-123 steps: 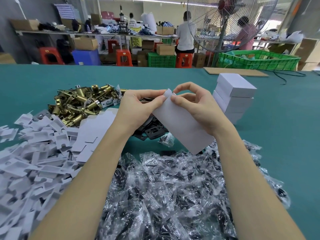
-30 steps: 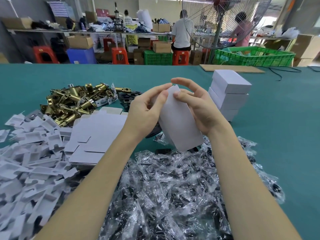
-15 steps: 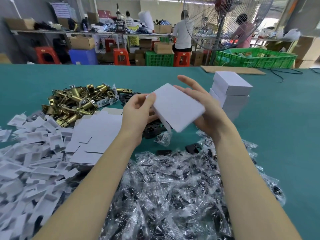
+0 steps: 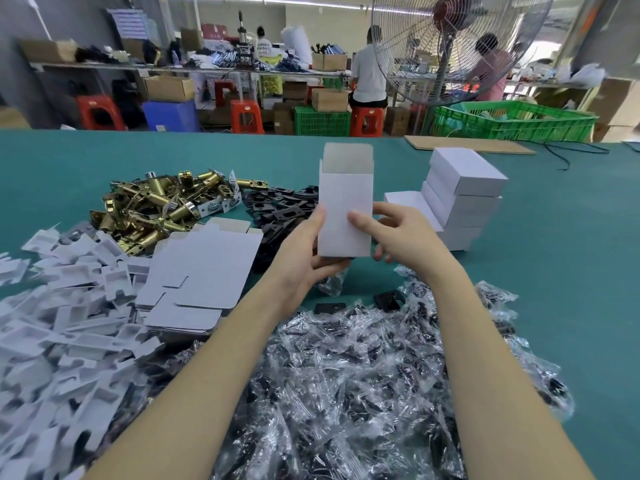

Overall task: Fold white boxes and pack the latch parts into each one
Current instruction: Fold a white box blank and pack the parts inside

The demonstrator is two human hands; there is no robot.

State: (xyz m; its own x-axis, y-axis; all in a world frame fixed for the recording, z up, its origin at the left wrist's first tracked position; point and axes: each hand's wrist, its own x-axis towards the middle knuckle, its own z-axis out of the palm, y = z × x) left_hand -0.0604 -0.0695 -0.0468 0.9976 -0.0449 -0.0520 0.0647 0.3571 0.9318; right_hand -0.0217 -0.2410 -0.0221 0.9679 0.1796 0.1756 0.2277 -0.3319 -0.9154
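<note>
A folded white box [image 4: 344, 209] stands upright between my hands, its top flap raised and the mouth open toward the far side. My left hand [image 4: 304, 249] grips its lower left side, thumb on the front face. My right hand [image 4: 398, 237] holds its right side, thumb on the front, fingers behind. Brass latch bolts [image 4: 156, 206] lie heaped at the left. Black strike plates [image 4: 277, 209] lie behind the box. Bagged black parts [image 4: 363, 375] fill the near table.
Flat white box blanks [image 4: 197, 275] are stacked left of my left arm. White card inserts [image 4: 52, 323] are heaped at the far left. Closed white boxes [image 4: 464, 199] are stacked at the right. A fan [image 4: 450, 46] and a green crate [image 4: 512, 121] stand beyond the green table [image 4: 571, 271].
The box has turned from lying tilted in my hands to standing upright with its open end up. Both hands dropped to grip its lower sides.
</note>
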